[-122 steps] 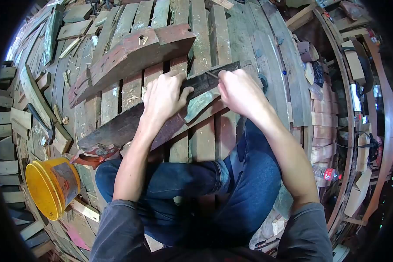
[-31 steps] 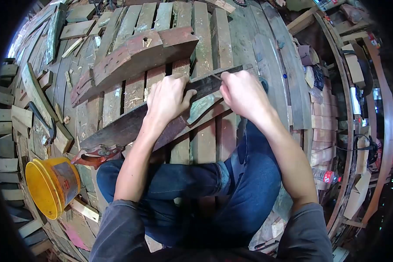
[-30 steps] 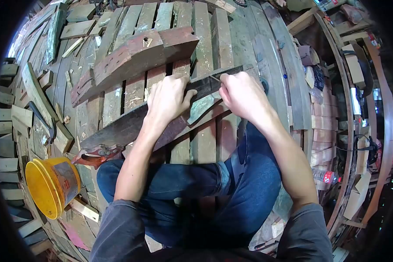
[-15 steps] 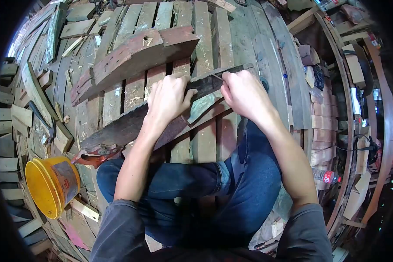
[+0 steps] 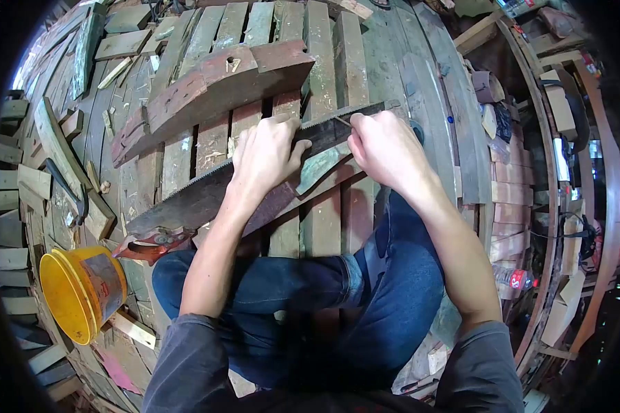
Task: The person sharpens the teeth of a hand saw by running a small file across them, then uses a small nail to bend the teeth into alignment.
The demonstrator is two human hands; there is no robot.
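Observation:
A handsaw [image 5: 186,198] lies slanted across my lap with its toothed edge facing away from me and its reddish wooden handle at the lower left. My left hand [image 5: 265,153] is closed around the middle of the blade. Near the blade's narrow end, my right hand [image 5: 387,146] pinches a thin file [image 5: 342,121] whose tip rests at the teeth; the rest of it is hidden in the fingers. Beneath the blade sits a wooden piece [image 5: 277,204] with a pale green patch, partly covered by my left arm.
Beyond the saw, a thick reddish timber [image 5: 227,89] lies on the slatted planks [image 5: 320,227]. To the left are a yellow bucket [image 5: 76,289], a black-handled tool [image 5: 67,189] and scrap wood. A plastic bottle [image 5: 513,277] and a wooden rail [image 5: 541,206] are on the right.
My right hand has shifted very slightly with the file. My left hand and the saw hold the same position.

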